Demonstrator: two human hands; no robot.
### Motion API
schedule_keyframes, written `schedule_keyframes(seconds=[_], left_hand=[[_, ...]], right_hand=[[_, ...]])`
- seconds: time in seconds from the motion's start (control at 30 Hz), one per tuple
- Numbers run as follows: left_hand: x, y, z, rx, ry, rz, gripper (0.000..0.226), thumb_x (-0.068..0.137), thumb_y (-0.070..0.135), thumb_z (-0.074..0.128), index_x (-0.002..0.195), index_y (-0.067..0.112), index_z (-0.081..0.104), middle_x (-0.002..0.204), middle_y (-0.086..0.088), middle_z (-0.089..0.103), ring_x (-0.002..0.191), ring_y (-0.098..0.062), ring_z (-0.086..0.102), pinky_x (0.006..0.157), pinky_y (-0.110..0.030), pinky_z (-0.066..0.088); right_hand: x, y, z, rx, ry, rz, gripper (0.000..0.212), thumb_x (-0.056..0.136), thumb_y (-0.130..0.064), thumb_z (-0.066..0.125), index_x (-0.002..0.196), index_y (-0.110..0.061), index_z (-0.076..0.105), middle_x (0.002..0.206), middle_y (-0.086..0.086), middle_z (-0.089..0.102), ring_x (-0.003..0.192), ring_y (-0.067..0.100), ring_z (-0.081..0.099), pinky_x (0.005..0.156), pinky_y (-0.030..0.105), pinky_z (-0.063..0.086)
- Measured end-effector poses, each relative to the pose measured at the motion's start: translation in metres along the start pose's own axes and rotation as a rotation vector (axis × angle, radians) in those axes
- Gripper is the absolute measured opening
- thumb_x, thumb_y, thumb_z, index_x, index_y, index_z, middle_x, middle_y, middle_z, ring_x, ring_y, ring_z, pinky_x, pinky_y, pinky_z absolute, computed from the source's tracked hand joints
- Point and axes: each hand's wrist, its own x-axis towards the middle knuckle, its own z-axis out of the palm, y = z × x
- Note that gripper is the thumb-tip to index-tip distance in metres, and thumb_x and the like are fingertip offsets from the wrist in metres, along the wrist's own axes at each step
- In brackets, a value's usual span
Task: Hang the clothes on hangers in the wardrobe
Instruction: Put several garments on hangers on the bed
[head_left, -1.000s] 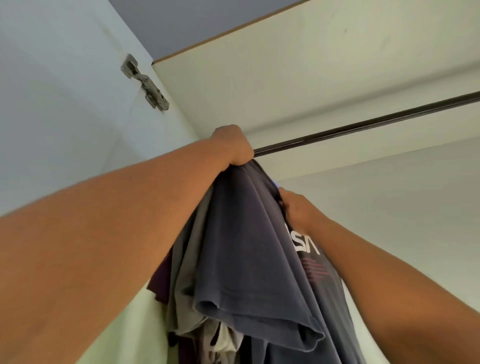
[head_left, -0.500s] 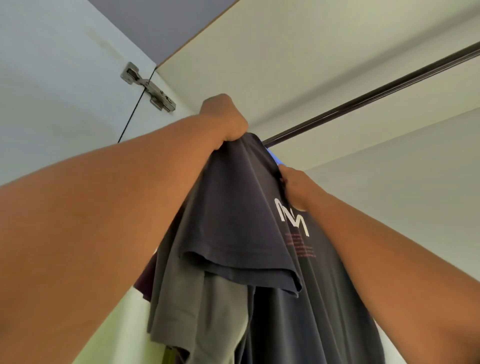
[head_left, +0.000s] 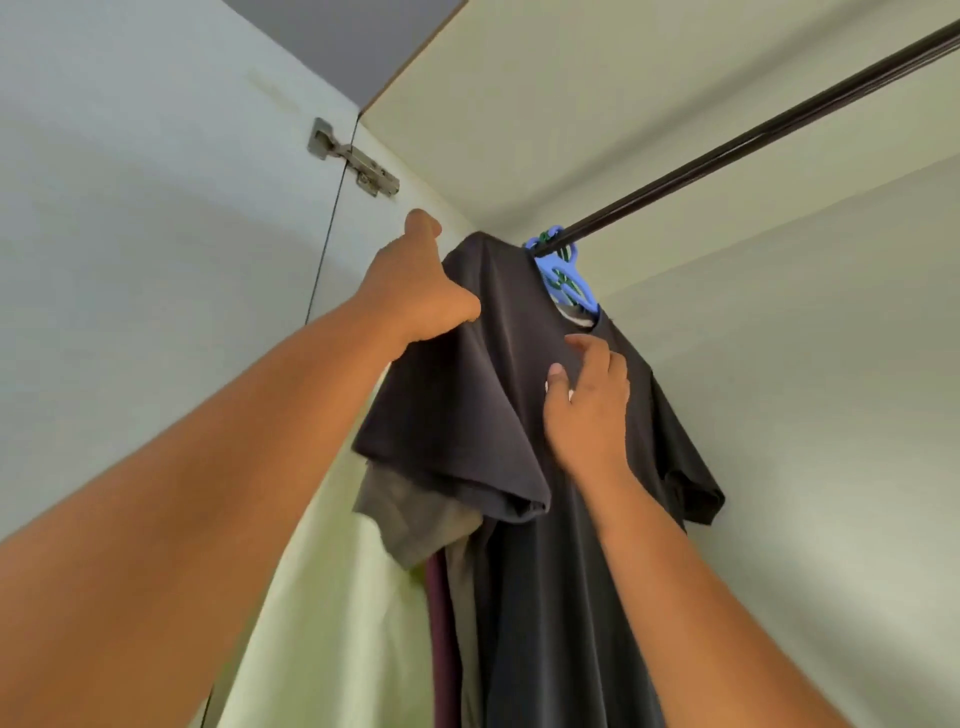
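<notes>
A dark grey T-shirt (head_left: 519, 426) hangs on a blue hanger (head_left: 563, 278) hooked over the dark wardrobe rail (head_left: 753, 143) at its left end. My left hand (head_left: 415, 291) is at the shirt's left shoulder, fingers extended upward, with its lower edge touching the cloth. In front of the shirt's chest, just below the collar, is my right hand (head_left: 589, 405), fingers loosely spread and holding nothing. Behind the shirt hang a lighter grey garment (head_left: 410, 514) and a dark purple one (head_left: 441, 623).
The wardrobe's side panel with a metal door hinge (head_left: 356, 158) stands close on the left. The top panel (head_left: 597, 78) lies just above the rail. To the right, the rail runs bare along the pale back wall (head_left: 831, 415).
Both hands have let go of the shirt, which now hangs spread on its hanger. The left hand opened at the shoulder; the right hand dropped from the collar to the chest.
</notes>
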Motion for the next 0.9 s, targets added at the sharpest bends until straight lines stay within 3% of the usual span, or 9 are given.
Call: schedule_keyframes(seconds=[0.07, 0.13, 0.23, 0.3, 0.4, 0.5, 0.6, 0.73, 0.9], left_hand=[[-0.038, -0.004, -0.017, 0.001, -0.084, -0.062, 0.078, 0.077, 0.013, 0.072, 0.141, 0.025, 0.029, 0.110, 0.001, 0.055, 0.088, -0.013, 0.055, 0.062, -0.023, 0.041], [-0.080, -0.009, -0.031, -0.004, -0.156, -0.123, 0.073, 0.077, 0.012, 0.073, 0.137, 0.028, 0.034, 0.099, 0.002, 0.059, 0.079, -0.012, 0.061, 0.063, -0.027, 0.048], [-0.149, -0.024, -0.048, -0.002, -0.189, -0.204, 0.059, 0.081, 0.013, 0.068, 0.130, 0.029, 0.039, 0.090, 0.007, 0.067, 0.068, -0.010, 0.069, 0.061, -0.026, 0.054], [-0.191, -0.039, -0.064, 0.067, -0.126, -0.215, 0.056, 0.085, 0.016, 0.062, 0.133, 0.033, 0.038, 0.094, 0.014, 0.066, 0.065, -0.006, 0.066, 0.055, -0.021, 0.052], [-0.250, -0.061, -0.101, 0.269, 0.014, -0.200, 0.055, 0.088, 0.023, 0.060, 0.135, 0.035, 0.034, 0.098, 0.019, 0.063, 0.072, -0.001, 0.060, 0.062, -0.020, 0.048], [-0.307, -0.081, -0.145, 0.485, 0.106, -0.205, 0.055, 0.088, 0.026, 0.060, 0.137, 0.029, 0.035, 0.106, 0.018, 0.062, 0.078, -0.002, 0.060, 0.064, -0.025, 0.049], [-0.356, -0.105, -0.199, 0.703, 0.141, -0.193, 0.054, 0.087, 0.025, 0.061, 0.137, 0.020, 0.040, 0.113, 0.009, 0.063, 0.089, -0.012, 0.063, 0.070, -0.024, 0.047], [-0.419, -0.116, -0.288, 0.891, 0.204, -0.313, 0.050, 0.085, 0.023, 0.059, 0.133, 0.017, 0.046, 0.116, 0.006, 0.061, 0.102, -0.020, 0.060, 0.083, -0.023, 0.042], [-0.492, -0.102, -0.416, 1.087, 0.195, -0.334, 0.048, 0.081, 0.023, 0.059, 0.127, 0.013, 0.053, 0.117, -0.001, 0.060, 0.103, -0.023, 0.057, 0.089, -0.037, 0.048]], right_hand=[[-0.038, -0.028, -0.018, 0.126, 0.047, 0.048, 0.032, 0.090, -0.024, 0.050, 0.120, -0.014, 0.054, 0.117, 0.007, 0.051, 0.106, 0.022, 0.047, 0.096, 0.030, 0.036], [-0.078, -0.056, -0.028, 0.193, 0.047, 0.084, 0.034, 0.090, -0.030, 0.047, 0.119, -0.015, 0.055, 0.114, 0.002, 0.052, 0.107, 0.015, 0.046, 0.098, 0.019, 0.031], [-0.144, -0.103, -0.034, 0.224, -0.014, 0.102, 0.034, 0.091, -0.027, 0.049, 0.123, -0.015, 0.053, 0.118, 0.002, 0.050, 0.106, 0.013, 0.042, 0.094, 0.021, 0.029], [-0.186, -0.131, -0.036, 0.232, -0.053, 0.116, 0.035, 0.092, -0.024, 0.051, 0.125, -0.014, 0.052, 0.122, 0.003, 0.047, 0.109, 0.015, 0.042, 0.096, 0.024, 0.031], [-0.246, -0.175, -0.037, 0.218, -0.142, 0.133, 0.035, 0.091, -0.020, 0.054, 0.126, -0.012, 0.052, 0.126, 0.007, 0.046, 0.114, 0.024, 0.043, 0.098, 0.036, 0.036], [-0.292, -0.226, -0.031, 0.301, -0.281, 0.205, 0.034, 0.090, -0.019, 0.055, 0.123, -0.015, 0.052, 0.126, 0.006, 0.045, 0.112, 0.025, 0.044, 0.093, 0.040, 0.039], [-0.332, -0.284, -0.021, 0.375, -0.427, 0.204, 0.034, 0.090, -0.023, 0.055, 0.123, -0.018, 0.050, 0.127, 0.005, 0.044, 0.114, 0.026, 0.043, 0.093, 0.042, 0.040], [-0.386, -0.371, -0.018, 0.471, -0.573, 0.156, 0.035, 0.090, -0.025, 0.056, 0.124, -0.017, 0.050, 0.127, 0.006, 0.043, 0.114, 0.027, 0.043, 0.085, 0.045, 0.044], [-0.452, -0.506, -0.026, 0.630, -0.620, 0.130, 0.033, 0.091, -0.026, 0.056, 0.121, -0.012, 0.055, 0.124, 0.011, 0.049, 0.112, 0.029, 0.046, 0.084, 0.043, 0.043]])
